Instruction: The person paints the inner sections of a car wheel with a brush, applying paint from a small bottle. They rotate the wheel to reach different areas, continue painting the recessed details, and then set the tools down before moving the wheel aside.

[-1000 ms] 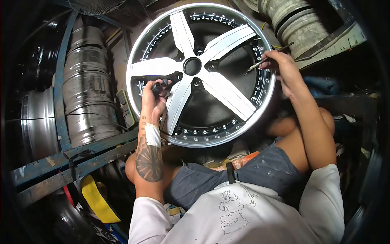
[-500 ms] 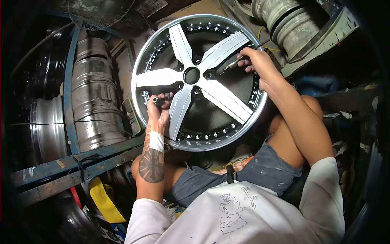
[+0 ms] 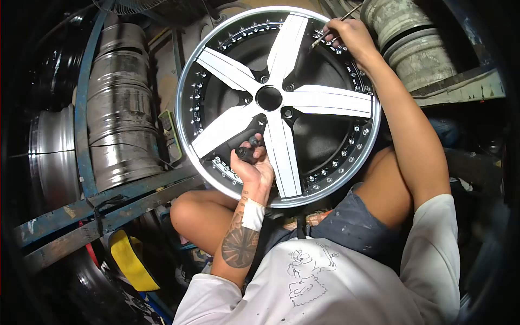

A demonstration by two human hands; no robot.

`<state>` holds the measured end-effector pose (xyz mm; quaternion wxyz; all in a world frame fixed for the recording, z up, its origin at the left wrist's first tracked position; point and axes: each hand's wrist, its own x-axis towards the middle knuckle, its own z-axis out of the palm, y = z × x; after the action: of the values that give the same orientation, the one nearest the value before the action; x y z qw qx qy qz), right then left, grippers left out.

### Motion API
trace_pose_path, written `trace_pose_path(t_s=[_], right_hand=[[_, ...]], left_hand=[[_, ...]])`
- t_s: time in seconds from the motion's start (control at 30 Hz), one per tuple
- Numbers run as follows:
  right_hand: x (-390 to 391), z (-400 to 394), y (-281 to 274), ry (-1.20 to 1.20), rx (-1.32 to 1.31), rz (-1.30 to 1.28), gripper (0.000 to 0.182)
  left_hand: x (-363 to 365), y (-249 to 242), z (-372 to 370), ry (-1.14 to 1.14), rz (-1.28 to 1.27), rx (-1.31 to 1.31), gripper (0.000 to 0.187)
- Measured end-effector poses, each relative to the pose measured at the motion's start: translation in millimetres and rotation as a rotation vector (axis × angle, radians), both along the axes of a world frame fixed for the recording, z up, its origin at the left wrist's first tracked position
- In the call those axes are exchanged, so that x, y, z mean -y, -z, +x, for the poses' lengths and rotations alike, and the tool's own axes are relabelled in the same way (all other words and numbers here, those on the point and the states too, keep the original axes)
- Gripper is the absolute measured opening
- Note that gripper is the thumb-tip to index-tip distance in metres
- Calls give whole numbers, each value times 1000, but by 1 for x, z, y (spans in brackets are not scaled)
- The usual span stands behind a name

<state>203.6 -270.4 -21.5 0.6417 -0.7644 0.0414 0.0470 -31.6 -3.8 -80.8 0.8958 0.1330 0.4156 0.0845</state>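
Observation:
In front of me is a large five-spoke wheel rim [image 3: 330, 100], its spokes white and silver, its recesses black, with small studs around the edge. In my left hand [image 3: 253, 168], at its lower left part, I grip a small black bottle [image 3: 245, 154]. A small dark round piece [image 3: 253, 141], perhaps its cap, sits between the fingers. My right hand [image 3: 352, 39] pinches a thin paintbrush [image 3: 330, 32] over the upper right of the rim. The brush tip points down and left, near the black inner part beside the top spoke; contact cannot be made out.
A column of bare metal rims [image 3: 119, 108] stands to the left behind a blue metal frame [image 3: 84, 135]. More dull rims [image 3: 417, 59] lie at the upper right, beside a pale ledge [image 3: 460, 89]. A yellow strap [image 3: 130, 260] hangs lower left, and a fan [image 3: 130, 4] is at the top.
The rim has turned, its spokes now at other angles, and it appears farther right. My left hand has shifted right and slightly down with the bottle. My right hand has moved up with the brush.

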Motion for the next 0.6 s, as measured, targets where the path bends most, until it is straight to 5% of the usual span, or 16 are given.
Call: trace_pose_path(t_s=[0.2,0.37,0.5,0.6], right_hand=[[-31,-14,-13,28,274,-144,31],[-84,-94,-37,-291,378,-96,38],[-91,-115,-5,-326,224,51,34],[-86,-125,6,-252,-13,222,31]], left_hand=[[-46,-32,11,298,394,29,21],[-61,-77,25,1084,199,111,18],[-31,-71,25,1410,155,295,22],[-14,-69,24,1425,76,320,21]])
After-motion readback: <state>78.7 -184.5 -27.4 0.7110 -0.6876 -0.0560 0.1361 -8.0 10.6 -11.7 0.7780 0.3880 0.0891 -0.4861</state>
